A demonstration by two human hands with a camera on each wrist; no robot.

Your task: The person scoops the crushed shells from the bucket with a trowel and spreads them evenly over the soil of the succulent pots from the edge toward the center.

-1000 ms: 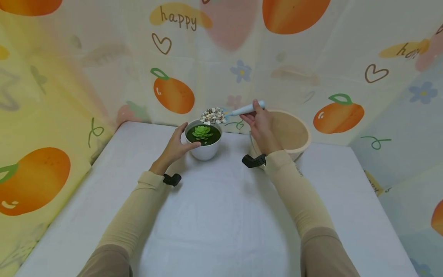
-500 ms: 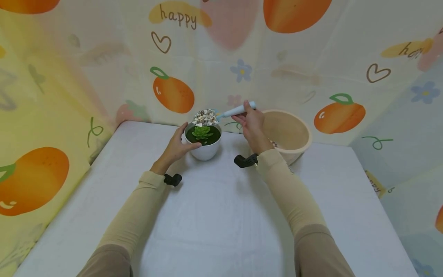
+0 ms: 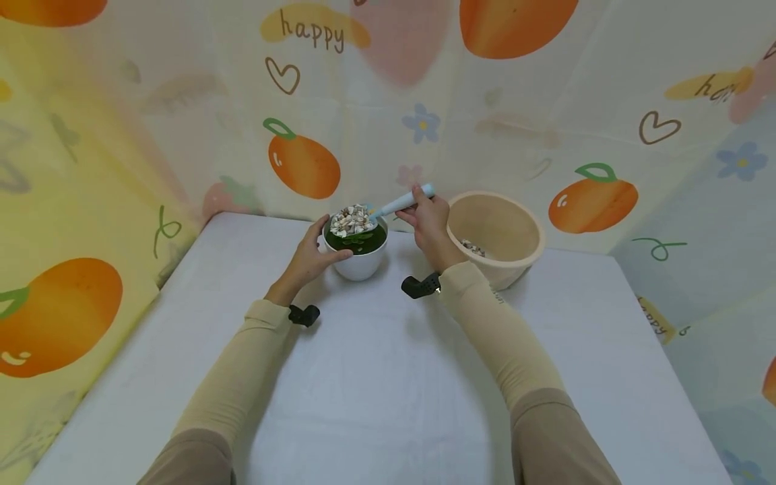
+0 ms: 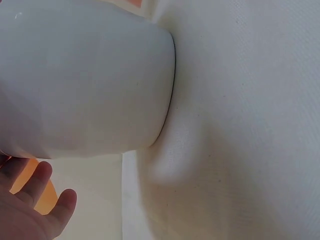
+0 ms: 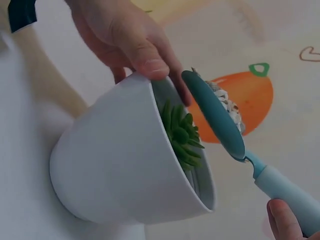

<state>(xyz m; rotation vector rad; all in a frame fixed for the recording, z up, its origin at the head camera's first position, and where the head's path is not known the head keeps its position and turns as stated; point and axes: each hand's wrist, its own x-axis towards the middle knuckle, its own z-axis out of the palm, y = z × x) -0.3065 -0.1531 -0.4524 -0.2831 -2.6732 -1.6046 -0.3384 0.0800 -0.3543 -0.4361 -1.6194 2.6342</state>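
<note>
My left hand (image 3: 306,261) holds a small white flowerpot (image 3: 359,268) by its rim, thumb on the near side and fingers round the left. A green succulent (image 5: 179,134) sits in dark filling inside it; in the head view it is mostly covered. My right hand (image 3: 433,228) pinches the pale blue handle of a small shovel (image 3: 400,203). Its blade, heaped with light-coloured pebbles (image 3: 351,221), is over the pot's opening. The right wrist view shows the blade (image 5: 215,115) beside the plant, apart from the rim.
Right of the pot stands a large beige tub (image 3: 509,269), with some pebbles (image 3: 473,248) at its bottom. Both containers rest on a white-covered table (image 3: 376,377). A printed cloth (image 3: 364,101) hangs close behind the table's back edge.
My right hand has moved left and slightly down, bringing the loaded shovel from the pot's far right edge to over the succulent. My left hand and the pot have stayed in place.
</note>
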